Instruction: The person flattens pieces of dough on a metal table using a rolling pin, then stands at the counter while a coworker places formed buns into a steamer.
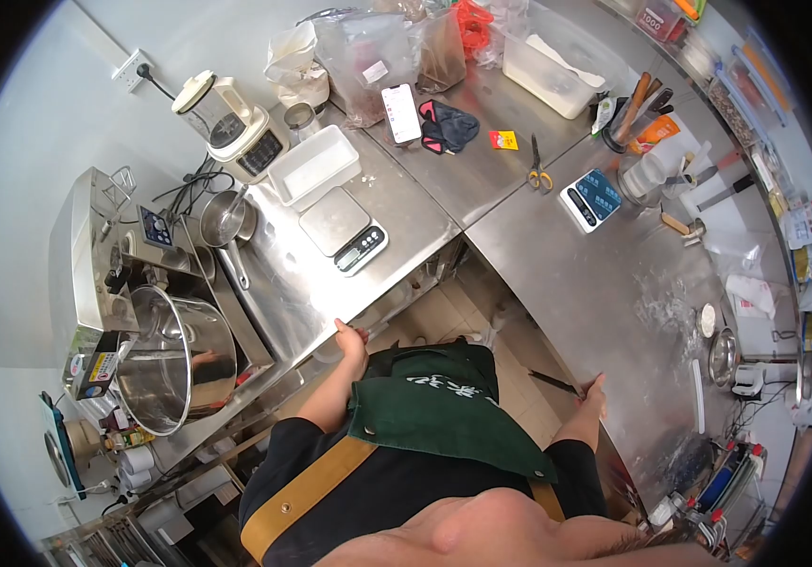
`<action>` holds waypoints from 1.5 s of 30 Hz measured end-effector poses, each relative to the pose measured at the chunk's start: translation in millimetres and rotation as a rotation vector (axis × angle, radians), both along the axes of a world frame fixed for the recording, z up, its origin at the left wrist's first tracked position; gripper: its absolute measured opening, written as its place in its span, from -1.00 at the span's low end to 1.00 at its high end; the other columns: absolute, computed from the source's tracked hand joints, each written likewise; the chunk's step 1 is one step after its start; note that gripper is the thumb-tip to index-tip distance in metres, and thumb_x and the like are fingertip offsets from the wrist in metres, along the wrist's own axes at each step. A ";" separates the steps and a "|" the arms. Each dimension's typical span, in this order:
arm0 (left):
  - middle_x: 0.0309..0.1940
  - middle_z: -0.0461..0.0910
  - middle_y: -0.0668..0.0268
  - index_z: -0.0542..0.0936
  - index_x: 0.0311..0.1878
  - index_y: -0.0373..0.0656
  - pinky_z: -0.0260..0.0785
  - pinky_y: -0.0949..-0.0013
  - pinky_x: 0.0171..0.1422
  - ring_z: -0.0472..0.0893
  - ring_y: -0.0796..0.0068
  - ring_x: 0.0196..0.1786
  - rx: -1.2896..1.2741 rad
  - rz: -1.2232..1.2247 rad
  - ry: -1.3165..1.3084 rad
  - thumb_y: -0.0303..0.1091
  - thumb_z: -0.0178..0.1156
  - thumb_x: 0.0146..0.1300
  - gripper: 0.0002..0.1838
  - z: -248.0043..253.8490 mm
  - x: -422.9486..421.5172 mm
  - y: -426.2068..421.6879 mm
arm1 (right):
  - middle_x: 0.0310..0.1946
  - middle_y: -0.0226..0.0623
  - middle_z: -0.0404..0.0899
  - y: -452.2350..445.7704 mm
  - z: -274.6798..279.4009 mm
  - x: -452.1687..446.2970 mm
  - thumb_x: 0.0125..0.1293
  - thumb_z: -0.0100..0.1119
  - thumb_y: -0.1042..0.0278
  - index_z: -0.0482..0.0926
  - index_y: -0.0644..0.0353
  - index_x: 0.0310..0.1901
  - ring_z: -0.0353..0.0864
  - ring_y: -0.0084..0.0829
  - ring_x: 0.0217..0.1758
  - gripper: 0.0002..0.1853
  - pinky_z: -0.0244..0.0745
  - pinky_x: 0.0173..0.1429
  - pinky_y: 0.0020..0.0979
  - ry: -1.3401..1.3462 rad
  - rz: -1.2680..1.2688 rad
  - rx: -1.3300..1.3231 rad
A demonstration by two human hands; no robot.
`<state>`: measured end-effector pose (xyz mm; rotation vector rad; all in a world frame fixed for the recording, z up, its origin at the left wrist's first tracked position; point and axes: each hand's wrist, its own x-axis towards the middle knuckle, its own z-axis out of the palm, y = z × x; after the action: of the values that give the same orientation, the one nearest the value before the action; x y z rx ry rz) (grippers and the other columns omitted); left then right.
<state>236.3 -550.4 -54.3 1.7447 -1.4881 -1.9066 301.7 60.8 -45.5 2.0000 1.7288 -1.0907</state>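
Note:
My left hand (pixel 352 342) is at the front edge of the left steel counter, fingertips apart and no object in them. A kitchen scale (pixel 335 222) with a steel plate and a lit display stands beyond it. My right hand (pixel 595 399), by the edge of the right steel counter, is closed on a dark narrow flat thing (pixel 553 382). It points left over the floor gap; its kind cannot be made out, though it looks like a blade. White powder (pixel 666 307) is smeared on the counter beyond this hand.
Left: a stand mixer bowl (pixel 212 345), a saucepan (pixel 226 219), a white tub (pixel 314 167) and a blender (pixel 226 123). At the back lie a phone (pixel 401 113) and scissors (pixel 538 170). Right: a second scale (pixel 593 200) and a small metal bowl (pixel 725 357).

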 end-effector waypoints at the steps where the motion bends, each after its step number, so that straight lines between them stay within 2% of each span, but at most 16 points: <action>1: -0.49 0.56 0.10 0.42 -0.25 -0.35 0.46 0.33 -0.45 0.57 0.31 -0.52 0.005 0.004 -0.008 0.22 -0.26 0.45 -0.32 1.3 -0.6 0.3 | -0.11 -0.07 0.58 -2.0 -0.3 -0.6 0.21 -0.41 -0.64 0.32 0.49 0.21 0.62 -0.16 -0.31 0.10 0.59 -0.14 -0.23 0.004 -0.010 0.024; 8: -0.49 0.56 0.09 0.43 -0.28 -0.35 0.47 0.32 -0.45 0.57 0.30 -0.52 0.001 0.015 -0.022 0.22 -0.26 0.45 -0.32 -3.4 -1.5 -0.9 | -0.24 -0.16 0.62 -8.4 13.3 -2.9 0.23 -0.47 -0.63 0.57 0.39 -0.01 0.60 -0.23 -0.30 0.05 0.58 -0.14 -0.24 -0.038 0.082 -0.027; 11: -0.48 0.56 0.09 0.42 -0.29 -0.36 0.47 0.32 -0.45 0.58 0.29 -0.51 -0.002 0.003 -0.024 0.21 -0.26 0.45 -0.32 -2.6 -0.9 -1.0 | -0.29 -0.27 0.57 -11.7 13.2 -4.7 0.26 -0.37 -0.58 0.58 0.30 -0.14 0.56 -0.29 -0.35 -0.08 0.59 -0.22 -0.31 -0.001 -0.019 0.003; 17: -0.47 0.57 0.09 0.43 -0.28 -0.37 0.47 0.30 -0.42 0.59 0.28 -0.50 -0.012 -0.014 -0.012 0.20 -0.28 0.46 -0.31 2.1 0.9 0.8 | -0.25 -0.25 0.57 3.9 -2.0 -1.7 0.26 -0.34 -0.57 0.55 0.31 -0.08 0.55 -0.26 -0.35 -0.09 0.59 -0.21 -0.29 -0.039 0.048 -0.057; 20: -0.45 0.57 0.08 0.43 -0.26 -0.38 0.47 0.30 -0.41 0.59 0.28 -0.49 -0.015 -0.018 -0.021 0.20 -0.28 0.46 -0.31 1.2 0.7 -0.2 | -0.20 -0.16 0.62 6.4 -20.5 4.5 0.22 -0.45 -0.63 0.55 0.38 0.03 0.61 -0.23 -0.29 0.04 0.59 -0.17 -0.27 0.102 -0.010 0.032; 27: -0.36 0.58 0.07 0.41 -0.14 -0.37 0.49 0.30 -0.38 0.61 0.26 -0.44 0.065 -0.046 -0.019 0.19 -0.28 0.46 -0.34 3.5 2.1 -3.7 | -0.14 -0.17 0.62 1.0 -6.5 1.5 0.25 -0.47 -0.61 0.52 0.40 0.06 0.63 -0.20 -0.33 0.03 0.56 -0.08 -0.23 -0.005 0.051 0.011; 30: -0.08 0.57 0.06 0.42 0.10 -0.31 0.49 0.22 -0.12 0.61 0.24 -0.17 0.252 -0.029 -0.004 0.26 -0.25 0.43 -0.29 8.5 3.6 -10.3 | -0.12 -0.20 0.63 6.0 -3.1 3.4 0.27 -0.51 -0.60 0.53 0.39 0.05 0.64 -0.20 -0.35 0.03 0.53 -0.06 -0.23 -0.030 0.157 -0.044; 32: 0.05 0.51 0.08 0.43 0.15 -0.25 0.43 0.18 0.05 0.55 0.23 -0.01 0.476 -0.068 0.036 0.17 -0.18 0.45 -0.39 12.3 -1.5 -18.3 | -0.10 -0.21 0.63 4.4 -1.0 2.1 0.28 -0.54 -0.59 0.56 0.37 0.01 0.63 -0.20 -0.37 0.02 0.52 -0.03 -0.22 -0.080 0.168 -0.013; 33: 0.11 0.48 0.09 0.43 0.17 -0.22 0.41 0.16 0.14 0.53 0.23 0.07 0.588 -0.087 0.059 0.13 -0.14 0.46 -0.43 16.3 -5.8 -22.2 | -0.22 -0.26 0.61 1.6 0.4 0.9 0.26 -0.50 -0.60 0.60 0.30 -0.08 0.61 -0.28 -0.41 -0.01 0.52 -0.14 -0.30 -0.086 0.138 0.015; 35: 0.14 0.49 0.06 0.40 0.26 -0.15 0.37 0.17 0.25 0.54 0.22 0.10 0.686 -0.419 0.315 -0.11 0.07 0.41 -0.54 86.1 -16.2 -5.8 | -0.46 -0.35 0.56 0.3 -1.2 0.5 0.23 -0.43 -0.63 0.68 0.15 -0.26 0.58 -0.45 -0.50 -0.07 0.54 -0.36 -0.45 -0.099 0.078 0.074; 38: 0.21 0.42 0.02 0.39 0.32 -0.11 0.23 0.08 0.37 0.42 0.11 0.27 0.807 -1.070 1.105 -0.30 0.13 0.37 -0.54 232.0 -38.2 40.4 | -0.18 -0.34 0.61 -5.2 11.7 0.9 0.30 -0.51 -0.56 0.64 0.24 -0.12 0.54 -0.28 -0.37 -0.06 0.52 -0.03 -0.27 -0.034 0.122 -0.006; 40: 0.14 0.46 -0.07 0.36 0.39 0.03 0.26 -0.01 0.33 0.46 0.00 0.22 1.070 -1.274 1.370 -0.35 0.15 0.36 -0.47 297.6 -33.8 62.4 | -0.21 -0.36 0.60 -7.4 15.7 -1.4 0.30 -0.49 -0.56 0.64 0.23 -0.13 0.53 -0.29 -0.37 -0.07 0.53 -0.05 -0.29 -0.040 0.096 0.014; 41: 0.10 0.50 -0.11 0.33 0.41 0.10 0.28 -0.07 0.29 0.48 -0.08 0.18 0.894 -1.643 1.513 -0.33 0.12 0.39 -0.47 322.3 -45.4 66.9 | -0.23 -0.38 0.60 -9.9 17.6 -1.6 0.30 -0.48 -0.56 0.65 0.22 -0.14 0.52 -0.30 -0.38 -0.07 0.53 -0.06 -0.30 -0.045 0.084 0.023; 42: 0.07 0.51 -0.18 0.35 0.39 0.02 0.29 -0.07 0.29 0.48 -0.16 0.18 0.874 -1.793 1.751 -0.33 0.06 0.43 -0.53 362.2 -52.4 79.8 | -0.23 -0.38 0.60 -11.3 17.1 1.4 0.30 -0.48 -0.56 0.65 0.22 -0.14 0.52 -0.30 -0.38 -0.07 0.53 -0.06 -0.30 -0.045 0.080 0.041; 43: 0.16 0.42 -0.28 0.33 0.40 0.01 0.24 -0.08 0.32 0.43 -0.21 0.23 0.857 -1.787 1.823 -0.33 0.00 0.46 -0.55 378.7 -45.9 87.4 | -0.23 -0.37 0.60 -12.7 18.8 3.2 0.30 -0.48 -0.56 0.65 0.22 -0.14 0.52 -0.30 -0.37 -0.07 0.53 -0.06 -0.30 -0.049 0.071 0.048; 45: 0.33 0.25 -0.12 0.29 0.35 -0.40 0.19 0.12 0.37 0.30 0.00 0.35 0.761 -1.635 2.096 -0.26 0.06 0.43 -0.45 391.0 -40.9 108.5 | -0.22 -0.37 0.60 -13.2 19.1 7.9 0.30 -0.48 -0.56 0.65 0.22 -0.14 0.52 -0.30 -0.37 -0.07 0.53 -0.06 -0.30 -0.060 0.073 0.054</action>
<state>195.3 -441.9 336.7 -2.1916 -0.6929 -2.5427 309.6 47.6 -26.3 1.9631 1.8032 -0.9615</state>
